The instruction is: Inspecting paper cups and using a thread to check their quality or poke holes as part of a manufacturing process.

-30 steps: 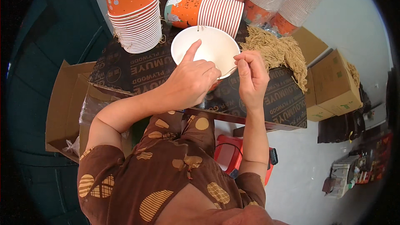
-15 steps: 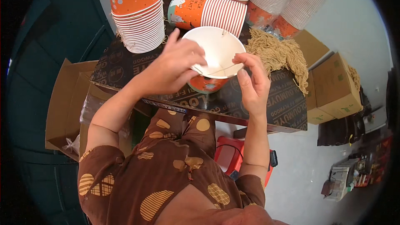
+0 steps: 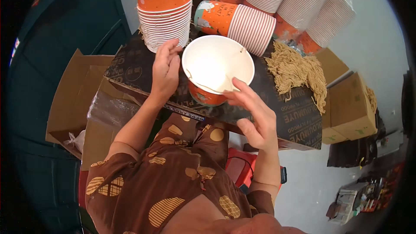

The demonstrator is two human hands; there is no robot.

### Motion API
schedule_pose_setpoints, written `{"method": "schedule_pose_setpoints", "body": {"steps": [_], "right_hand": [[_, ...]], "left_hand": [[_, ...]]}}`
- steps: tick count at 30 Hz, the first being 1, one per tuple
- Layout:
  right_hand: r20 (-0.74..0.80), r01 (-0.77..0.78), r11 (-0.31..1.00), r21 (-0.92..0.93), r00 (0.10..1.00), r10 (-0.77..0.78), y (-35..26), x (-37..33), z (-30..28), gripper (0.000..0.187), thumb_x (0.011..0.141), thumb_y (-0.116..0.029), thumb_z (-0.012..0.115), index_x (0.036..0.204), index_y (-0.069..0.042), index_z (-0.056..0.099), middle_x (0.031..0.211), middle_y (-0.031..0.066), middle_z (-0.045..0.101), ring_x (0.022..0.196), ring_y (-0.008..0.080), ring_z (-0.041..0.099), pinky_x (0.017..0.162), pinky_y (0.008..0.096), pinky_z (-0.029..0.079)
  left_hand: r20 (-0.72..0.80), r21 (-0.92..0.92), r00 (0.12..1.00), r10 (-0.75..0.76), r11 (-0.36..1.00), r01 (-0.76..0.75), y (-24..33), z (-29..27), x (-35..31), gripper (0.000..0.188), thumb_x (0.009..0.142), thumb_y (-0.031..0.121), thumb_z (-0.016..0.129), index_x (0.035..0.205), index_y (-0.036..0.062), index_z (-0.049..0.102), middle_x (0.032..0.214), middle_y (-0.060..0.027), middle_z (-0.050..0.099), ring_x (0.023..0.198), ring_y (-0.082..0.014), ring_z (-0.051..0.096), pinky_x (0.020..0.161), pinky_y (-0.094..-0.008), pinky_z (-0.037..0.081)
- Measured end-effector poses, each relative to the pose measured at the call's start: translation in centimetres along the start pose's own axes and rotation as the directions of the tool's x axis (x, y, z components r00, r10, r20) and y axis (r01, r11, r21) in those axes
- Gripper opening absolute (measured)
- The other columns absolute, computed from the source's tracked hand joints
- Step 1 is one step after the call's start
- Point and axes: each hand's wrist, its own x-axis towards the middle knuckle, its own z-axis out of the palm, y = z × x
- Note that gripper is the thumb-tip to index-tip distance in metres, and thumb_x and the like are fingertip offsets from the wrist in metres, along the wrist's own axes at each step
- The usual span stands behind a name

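Note:
One paper bucket, white inside and orange with printed figures outside, stands upright with its mouth up on the dark printed board. A thin tan cord runs along the near inside of its rim, and a small knot shows at the far right wall. Beside the bucket's left side is my left hand, fingers stretched out, holding nothing. At the near right rim, my right hand has its fingers loosely bent and its thumb apart. Its fingertips are by the rim; whether they touch the cord cannot be made out.
Behind left rises a tall stack of orange buckets. Another stack lies on its side, and plastic-wrapped stacks line the back. A heap of tan cords rests on the right. Cardboard boxes flank the dark board.
My left hand has gone from the bucket's near rim out to its left side and opened. My right hand has loosened. The bucket sits a little nearer and further left, and the view has shifted.

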Motion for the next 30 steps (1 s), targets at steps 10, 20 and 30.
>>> {"method": "schedule_pose_setpoints", "body": {"steps": [10, 20, 30], "right_hand": [[-0.459, -0.305, 0.936, 0.178, 0.815, 0.353, 4.0, -6.0, -1.1, 0.022, 0.098, -0.011, 0.046, 0.105, 0.005, 0.061, 0.087, 0.0102, 0.067, 0.064, 0.0122, 0.060, 0.056, 0.0221, 0.046], [-0.441, -0.492, 0.820, 0.293, 0.691, 0.572, 6.7, -10.2, -0.9, 0.021, 0.099, -0.012, 0.048, 0.103, 0.003, 0.062, 0.081, 0.0049, 0.065, 0.061, 0.0066, 0.055, 0.054, 0.0190, 0.042], [-0.424, -0.472, 0.836, 0.278, 0.721, 0.548, 6.6, -10.6, -0.6, 0.019, 0.098, -0.008, 0.049, 0.103, 0.004, 0.063, 0.082, 0.0051, 0.064, 0.065, 0.0068, 0.054, 0.060, 0.0202, 0.045]], "left_hand": [[-0.013, 0.164, 0.984, 0.176, 0.971, -0.172, 0.2, -2.1, -1.5, 0.022, 0.089, -0.002, 0.050, 0.110, -0.0051, 0.055, 0.117, -0.0165, 0.054, 0.106, -0.0258, 0.056, 0.094, -0.0331, 0.042], [0.655, 0.219, 0.642, 0.397, 0.714, -0.665, 10.2, 2.0, 1.0, 0.050, 0.064, 0.022, 0.082, 0.101, 0.0018, 0.057, 0.100, -0.0138, 0.059, 0.107, -0.0360, 0.053, 0.098, -0.0523, 0.036], [0.915, 0.176, 0.348, 0.205, 0.574, -0.800, 10.5, 3.7, 2.9, 0.019, 0.082, 0.019, 0.064, 0.069, 0.0051, 0.062, 0.067, -0.0096, 0.059, 0.072, -0.0266, 0.060, 0.101, -0.0460, 0.038]]}}
